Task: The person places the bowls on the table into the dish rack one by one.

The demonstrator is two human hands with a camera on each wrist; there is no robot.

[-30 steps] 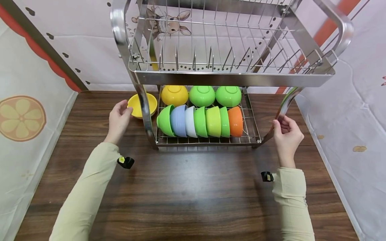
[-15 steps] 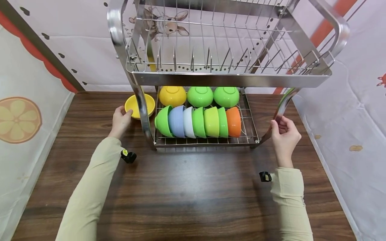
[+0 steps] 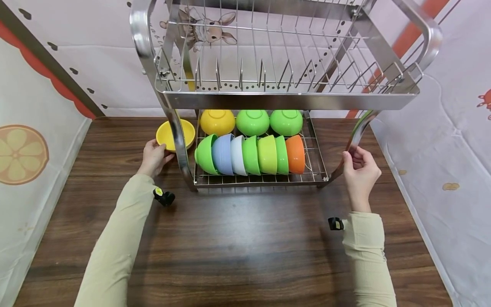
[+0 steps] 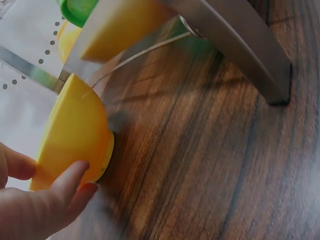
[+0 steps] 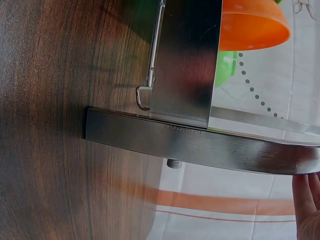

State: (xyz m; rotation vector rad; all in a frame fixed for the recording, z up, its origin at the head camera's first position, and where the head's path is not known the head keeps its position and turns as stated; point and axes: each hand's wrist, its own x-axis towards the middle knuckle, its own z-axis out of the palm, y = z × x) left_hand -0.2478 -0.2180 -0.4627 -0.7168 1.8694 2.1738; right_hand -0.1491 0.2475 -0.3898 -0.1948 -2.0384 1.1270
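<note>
A yellow bowl (image 3: 166,135) stands upright on the table, just outside the left front post of a two-tier metal dish rack (image 3: 291,101). My left hand (image 3: 153,158) holds this bowl at its near-left side. In the left wrist view, fingers (image 4: 70,182) lie against the bowl's outer wall and at its rim. My right hand (image 3: 361,174) grips the rack's right front post (image 3: 357,133) between thumb and fingers. In the right wrist view only some fingertips show, touching the post's edge.
On the lower tier, a front row of nested bowls lies sideways, from a green bowl (image 3: 205,154) to an orange bowl (image 3: 296,154). Behind sit an upside-down yellow bowl (image 3: 217,123) and two green ones. The upper tier (image 3: 264,55) has wire dividers. Printed cloth surrounds the wooden table (image 3: 238,243).
My left hand has moved in against the loose yellow bowl and taken hold of it. My right hand stays on the post. The head view has shifted slightly.
</note>
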